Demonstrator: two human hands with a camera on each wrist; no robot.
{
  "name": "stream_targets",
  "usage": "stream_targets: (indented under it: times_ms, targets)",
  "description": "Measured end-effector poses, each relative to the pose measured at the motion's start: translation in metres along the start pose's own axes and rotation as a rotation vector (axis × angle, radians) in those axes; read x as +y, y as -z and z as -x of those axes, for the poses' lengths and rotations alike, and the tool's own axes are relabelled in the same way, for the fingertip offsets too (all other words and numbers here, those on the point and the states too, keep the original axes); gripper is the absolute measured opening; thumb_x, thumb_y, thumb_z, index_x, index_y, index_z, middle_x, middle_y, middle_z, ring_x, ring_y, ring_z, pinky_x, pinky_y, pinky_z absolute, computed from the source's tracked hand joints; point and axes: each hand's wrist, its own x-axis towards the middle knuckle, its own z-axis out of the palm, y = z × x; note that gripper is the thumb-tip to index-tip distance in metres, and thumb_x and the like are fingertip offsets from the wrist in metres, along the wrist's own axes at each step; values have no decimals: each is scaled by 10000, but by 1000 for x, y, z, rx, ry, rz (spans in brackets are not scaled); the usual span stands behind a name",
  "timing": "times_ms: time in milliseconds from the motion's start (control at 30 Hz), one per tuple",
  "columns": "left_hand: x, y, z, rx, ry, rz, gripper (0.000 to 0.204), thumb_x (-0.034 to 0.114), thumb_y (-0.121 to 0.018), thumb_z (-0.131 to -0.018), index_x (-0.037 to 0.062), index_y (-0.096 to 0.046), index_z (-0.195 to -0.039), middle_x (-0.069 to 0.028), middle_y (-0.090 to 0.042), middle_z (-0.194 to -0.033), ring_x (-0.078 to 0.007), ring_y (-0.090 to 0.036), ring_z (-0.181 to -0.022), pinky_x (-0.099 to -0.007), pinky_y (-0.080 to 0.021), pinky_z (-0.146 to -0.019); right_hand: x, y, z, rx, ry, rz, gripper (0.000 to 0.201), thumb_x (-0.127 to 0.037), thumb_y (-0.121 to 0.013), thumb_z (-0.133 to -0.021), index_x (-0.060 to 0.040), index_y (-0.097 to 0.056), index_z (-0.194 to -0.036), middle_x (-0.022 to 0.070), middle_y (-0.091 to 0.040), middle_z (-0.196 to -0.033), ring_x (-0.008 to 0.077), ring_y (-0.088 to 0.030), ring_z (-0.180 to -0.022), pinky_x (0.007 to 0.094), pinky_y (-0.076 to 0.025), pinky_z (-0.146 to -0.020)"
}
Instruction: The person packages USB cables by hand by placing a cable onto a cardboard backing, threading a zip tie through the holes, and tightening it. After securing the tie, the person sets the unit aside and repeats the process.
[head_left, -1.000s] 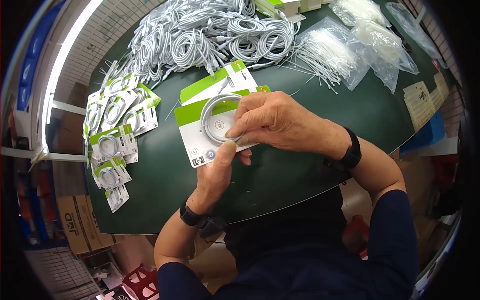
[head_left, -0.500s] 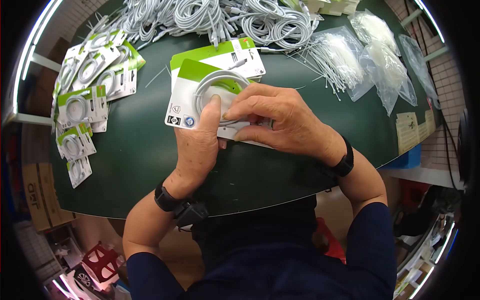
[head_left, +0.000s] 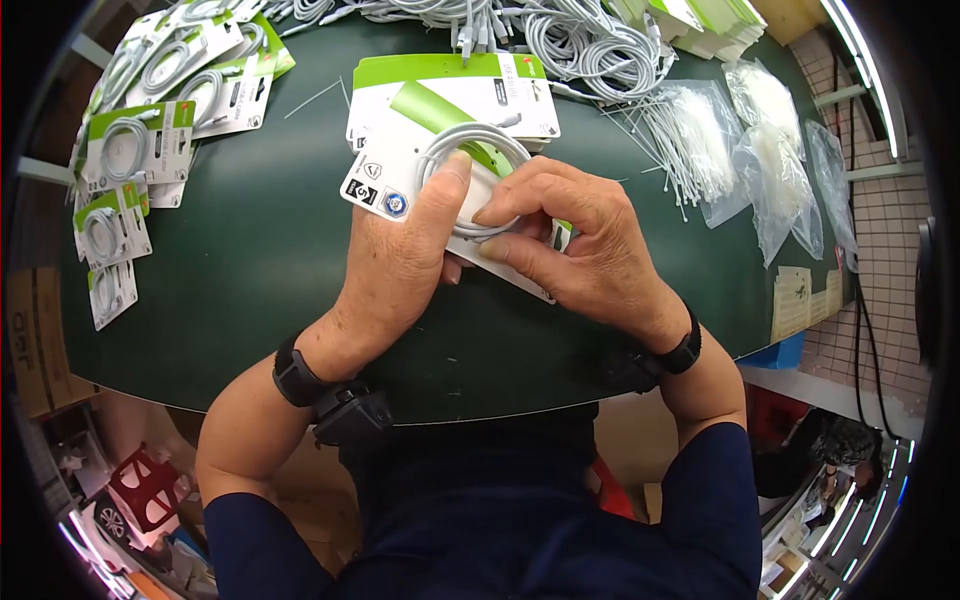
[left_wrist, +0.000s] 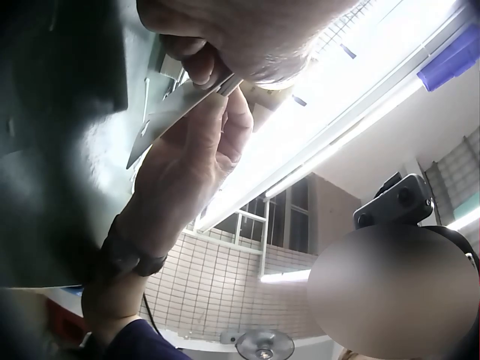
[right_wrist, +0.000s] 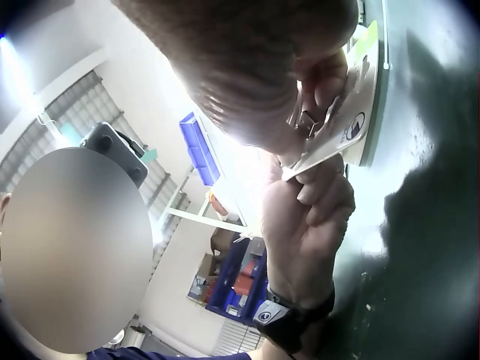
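Observation:
A coiled white charging cable [head_left: 428, 158] lies on a green-and-white packaging card [head_left: 388, 148], tilted above the table. My left hand [head_left: 390, 260] grips the card from below, its thumb pressing on the coil and its other fingers behind. At the coil's lower right, my right hand [head_left: 585, 225] pinches the cable between thumb and index finger. The right wrist view shows the card [right_wrist: 341, 135] edge-on between both hands. Just behind it lies a stack of similar cards [head_left: 430, 70], a cable plug overlapping it in the head view.
Finished-looking carded cables [head_left: 125, 145] overlap along the left side of the dark green table [head_left: 250, 260]. Loose coiled cables [head_left: 590, 55] pile up at the back. White zip ties [head_left: 690, 130] and plastic bags [head_left: 775, 170] lie right, with more cards [head_left: 720, 25] at the back right.
The head view has shifted, so the table's things appear moved. The held card has turned, its right end dipping lower. My left thumb has slid up onto the coil; my right hand stays at its lower edge.

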Motion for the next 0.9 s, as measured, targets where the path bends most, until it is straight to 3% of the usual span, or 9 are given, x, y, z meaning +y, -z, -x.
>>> stream_targets:
  times_ms: [300,633,900]
  targets:
    - [-4,-3,0,37,-35,-125,308,212,-613,-1047,-28,-599,-1240,-86,-674,-911,-80,-600,-559,-211,-443,-400,4,-6,1,63,8,-34,237,39,-866,-809,-37,-775,-1014,51,-721,-999,94,-649,-740,241,-527,-644]
    - [-7,2,0,-15,37,16,303,171,-591,-1050,-29,-570,-1276,-84,-657,-896,-79,-573,-528,-221,-445,-394,11,-9,-1,122,125,48,220,20,-870,-820,-30,-777,-1013,61,-720,-1003,111,-679,-778,264,-560,-671]
    - [-11,-4,-1,68,-41,-94,306,143,-598,-1037,-32,-573,-1287,-96,-668,-919,-87,-596,-543,-222,-451,-384,11,-9,0,143,254,158,260,14,-872,-809,-55,-784,-1044,79,-728,-1026,198,-711,-860,310,-586,-716]
